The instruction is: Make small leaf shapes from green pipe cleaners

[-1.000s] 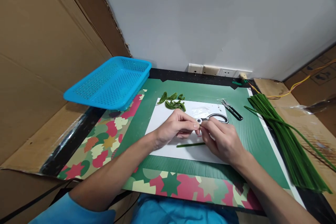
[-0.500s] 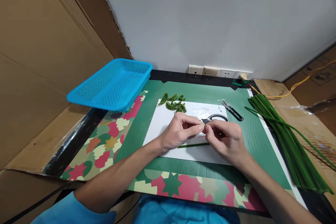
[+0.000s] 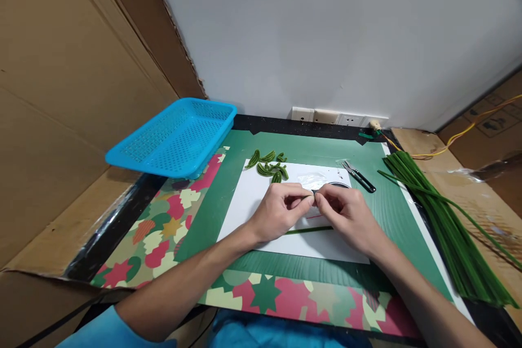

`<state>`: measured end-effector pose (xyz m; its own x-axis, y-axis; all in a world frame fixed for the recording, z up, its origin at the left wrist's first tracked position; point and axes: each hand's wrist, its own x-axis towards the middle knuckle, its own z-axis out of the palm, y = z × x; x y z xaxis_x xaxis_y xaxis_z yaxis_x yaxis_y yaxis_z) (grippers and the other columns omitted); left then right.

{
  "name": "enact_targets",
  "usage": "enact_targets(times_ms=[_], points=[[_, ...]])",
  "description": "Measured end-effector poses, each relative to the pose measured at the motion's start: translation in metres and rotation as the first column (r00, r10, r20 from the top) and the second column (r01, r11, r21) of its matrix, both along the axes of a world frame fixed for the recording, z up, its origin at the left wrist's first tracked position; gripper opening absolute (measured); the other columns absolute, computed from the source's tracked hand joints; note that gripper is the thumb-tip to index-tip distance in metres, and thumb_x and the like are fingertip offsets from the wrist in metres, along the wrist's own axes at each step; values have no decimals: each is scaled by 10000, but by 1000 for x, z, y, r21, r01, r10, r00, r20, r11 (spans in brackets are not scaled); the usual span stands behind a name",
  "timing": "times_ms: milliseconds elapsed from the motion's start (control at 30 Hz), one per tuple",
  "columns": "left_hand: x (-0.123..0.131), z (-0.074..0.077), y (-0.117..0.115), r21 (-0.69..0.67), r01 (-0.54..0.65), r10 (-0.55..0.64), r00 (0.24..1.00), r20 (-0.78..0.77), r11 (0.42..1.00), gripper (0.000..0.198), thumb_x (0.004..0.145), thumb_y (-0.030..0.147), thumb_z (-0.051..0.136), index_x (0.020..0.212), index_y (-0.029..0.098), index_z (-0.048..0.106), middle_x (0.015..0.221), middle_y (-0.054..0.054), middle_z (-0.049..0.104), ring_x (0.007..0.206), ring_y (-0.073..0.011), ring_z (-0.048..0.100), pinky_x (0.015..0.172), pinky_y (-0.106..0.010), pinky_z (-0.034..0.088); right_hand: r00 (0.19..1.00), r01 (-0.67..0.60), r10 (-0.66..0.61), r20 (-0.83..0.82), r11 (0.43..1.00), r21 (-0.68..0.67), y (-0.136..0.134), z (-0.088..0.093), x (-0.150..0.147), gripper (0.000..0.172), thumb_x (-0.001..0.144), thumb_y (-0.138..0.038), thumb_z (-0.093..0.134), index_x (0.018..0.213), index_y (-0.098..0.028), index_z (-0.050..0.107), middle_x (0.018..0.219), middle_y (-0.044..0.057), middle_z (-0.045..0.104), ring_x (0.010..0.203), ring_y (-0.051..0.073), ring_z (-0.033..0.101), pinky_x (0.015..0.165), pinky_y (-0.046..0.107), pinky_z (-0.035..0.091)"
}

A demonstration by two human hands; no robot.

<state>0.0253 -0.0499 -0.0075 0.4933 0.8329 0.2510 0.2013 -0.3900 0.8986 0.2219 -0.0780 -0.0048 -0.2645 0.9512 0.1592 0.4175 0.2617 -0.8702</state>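
Observation:
Over the white paper (image 3: 240,212), my left hand (image 3: 281,207) and my right hand (image 3: 345,212) meet fingertip to fingertip, each closed in a pinch. A short bit of green pipe cleaner is between them, almost wholly hidden by the fingers. Below them a straight green pipe cleaner (image 3: 309,230) lies across the paper, its right end covered by my right hand. Behind the hands, a black handle loop of scissors (image 3: 339,185) shows in part. Several bent green pipe cleaner pieces (image 3: 265,168) lie at the paper's far left corner.
Small black-handled snips (image 3: 359,177) rest right of the paper on the green mat (image 3: 391,228). A bundle of long green pipe cleaners (image 3: 440,234) lies at the right edge. At the back left stands a blue basket (image 3: 171,168). Wall sockets (image 3: 325,117) and yellow wires (image 3: 452,144) are behind.
Both hands stay pinched together, with the fingers slightly shifted. My right hand has tilted and covers more of the scissors. The whole view has moved slightly.

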Motion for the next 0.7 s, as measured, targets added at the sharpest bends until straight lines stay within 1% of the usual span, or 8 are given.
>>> enact_targets(times_ms=[100, 167, 233, 300, 400, 467, 567, 700], points=[[0, -2, 3, -85, -27, 34, 996, 78, 996, 226, 971, 282, 668, 879, 120, 796, 724, -27, 639, 650, -123, 489, 589, -261, 359, 999, -18, 18, 30, 1000, 4, 0, -1, 5, 289, 1058, -386, 532, 858, -199, 624, 636, -51, 487, 577, 105, 411, 549, 254, 316], [-1, -2, 4, -78, -53, 62, 992, 114, 996, 220, 974, 288, 676, 902, 119, 796, 774, -41, 669, 686, -132, 532, 610, -261, 391, 999, 3, -5, 34, 999, 52, -1, -3, 7, 204, 1053, -385, 561, 1012, -208, 654, 620, -70, 467, 552, 104, 406, 536, 252, 316], [-2, -3, 5, 10, -101, 99, 989, 107, 995, 201, 981, 276, 681, 927, 125, 802, 750, -24, 638, 669, -122, 523, 604, -256, 395, 999, 31, -36, 31, 989, 144, -2, -5, 8, 168, 1037, -333, 597, 1148, -212, 636, 621, -84, 450, 535, 100, 403, 522, 244, 318], [-2, -5, 5, 161, -138, 124, 988, 94, 977, 167, 983, 242, 687, 975, 132, 811, 715, 0, 584, 635, -108, 496, 585, -248, 388, 998, 48, -58, 32, 967, 252, -4, -7, 7, 205, 1019, -272, 623, 1215, -211, 614, 639, -87, 454, 526, 94, 408, 512, 232, 331], [-3, -7, 4, 367, -128, 96, 990, 106, 922, 163, 981, 174, 689, 1082, 135, 811, 760, -6, 583, 659, -103, 527, 594, -235, 413, 995, 63, -90, 46, 908, 415, -6, -9, 4, 183, 1003, -208, 647, 1185, -205, 629, 637, -89, 467, 495, 79, 417, 492, 214, 351], [-4, -8, 4, 431, -111, 68, 991, 113, 896, 193, 983, 148, 683, 1135, 142, 802, 801, -16, 597, 693, -106, 555, 608, -230, 433, 992, 69, -113, 56, 860, 506, -6, -10, 3, 148, 998, -180, 654, 1144, -198, 648, 632, -86, 487, 471, 70, 430, 475, 207, 357], [-4, -7, 4, 420, -95, 50, 992, 116, 903, 191, 990, 159, 680, 1138, 156, 800, 801, -12, 593, 694, -107, 556, 611, -230, 437, 986, 73, -145, 77, 806, 587, -5, -9, 4, 120, 988, -152, 663, 1102, -185, 667, 617, -79, 519, 439, 65, 443, 452, 205, 355], [-3, -5, 4, 286, -18, -5, 997, 80, 958, 175, 1010, 224, 664, 1094, 140, 793, 787, -15, 607, 687, -116, 544, 620, -245, 427, 973, 80, -203, 112, 749, 658, -3, -9, 4, 83, 967, -125, 667, 1033, -175, 666, 581, -82, 534, 411, 62, 451, 458, 203, 371]])
